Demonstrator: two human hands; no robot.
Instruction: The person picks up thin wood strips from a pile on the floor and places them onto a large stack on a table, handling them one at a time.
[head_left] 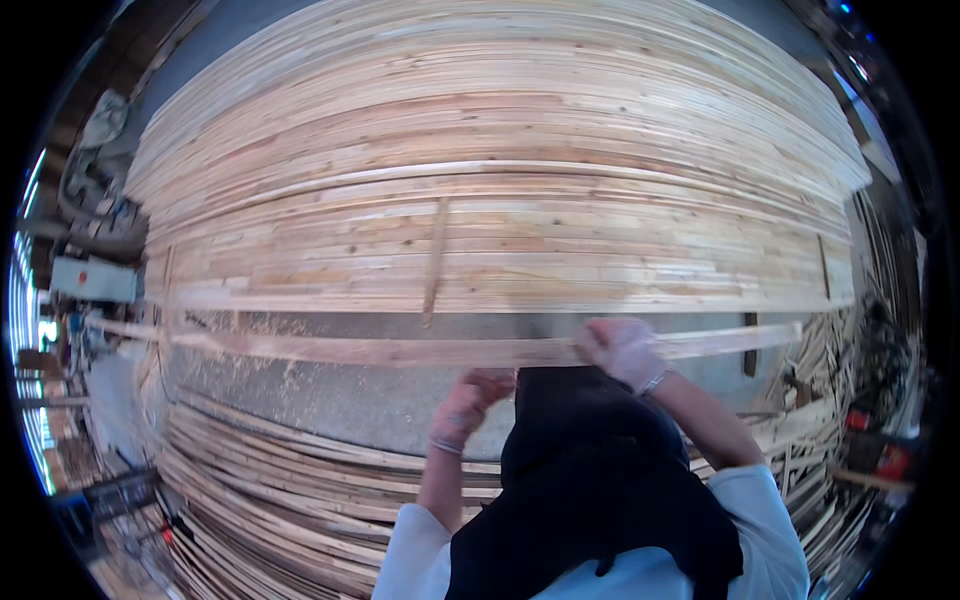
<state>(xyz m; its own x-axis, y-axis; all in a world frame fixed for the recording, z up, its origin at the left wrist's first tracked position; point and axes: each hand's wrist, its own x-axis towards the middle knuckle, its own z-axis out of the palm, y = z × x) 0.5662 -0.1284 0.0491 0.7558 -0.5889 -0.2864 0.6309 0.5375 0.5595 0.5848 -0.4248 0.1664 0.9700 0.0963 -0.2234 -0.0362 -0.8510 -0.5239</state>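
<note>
A long, pale wooden strip (400,352) spans the view crosswise in front of my body, blurred by motion. My right hand (622,352), in a light glove, is closed around it right of the middle. Just below the strip's near edge, my left hand (468,404) has its gloved fingers curled inward. What they hold, if anything, is hidden, and I cannot tell whether they touch the strip. Beyond the strip lies a broad stack of long wooden strips (560,235), packed side by side. A thin crosspiece (437,255) lies over the front part of the stack.
Several loose strips (290,470) lie behind and left of me, with more offcuts (825,370) at the right. Wood shavings (265,345) litter the grey floor (380,405). A grey machine with a hose (100,190) and a whitish box (95,280) stand at the far left.
</note>
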